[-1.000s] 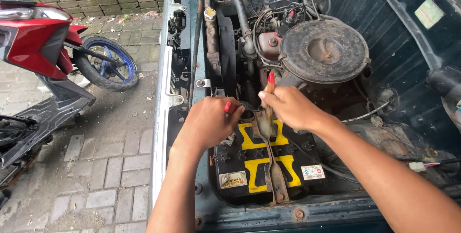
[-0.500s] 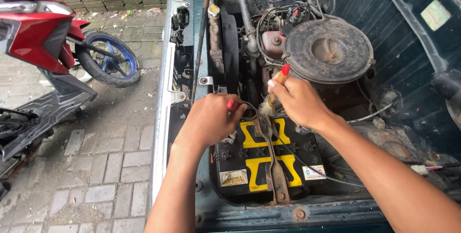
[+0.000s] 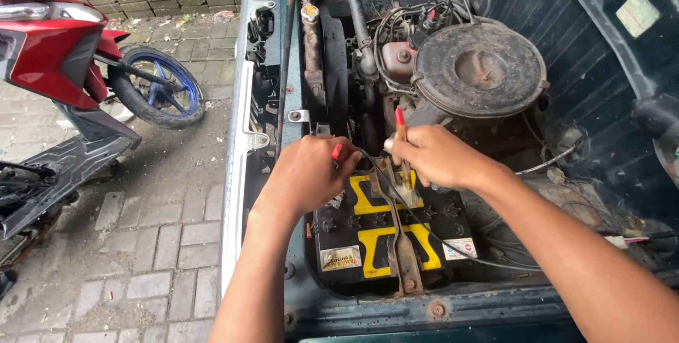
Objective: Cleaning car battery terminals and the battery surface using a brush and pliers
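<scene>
— Over the car battery (image 3: pixel 385 233), from the head camera, we have both hands down in the engine bay (image 3: pixel 566 173). Where does our left hand sit?

— Our left hand (image 3: pixel 305 177) rests at the battery's near-left corner, fingers curled tight around a small tool with a red tip (image 3: pixel 337 150) that pokes out between thumb and forefinger. How the rest of that tool looks we cannot tell; the fist hides it.

— And the right?

— Our right hand (image 3: pixel 431 158) is just beside it, above the battery's far edge, fingers pinched around a thin tool with a red end (image 3: pixel 400 124) that stands nearly upright. The two hands are close but not touching.

— The battery itself?

— Black with yellow patches on top, it lies in its tray at the front left of the bay, a rusty metal strap (image 3: pixel 399 244) running across its middle and a thin black wire (image 3: pixel 438 237) trailing over it to the right.

— What else do we see?

— A round, dusty air filter housing (image 3: pixel 481 67) behind our right hand, well clear of the battery. Out on the brick paving (image 3: pixel 141 244) to the left stands a red scooter (image 3: pixel 56 53) with a blue-rimmed wheel (image 3: pixel 155 88).
</scene>
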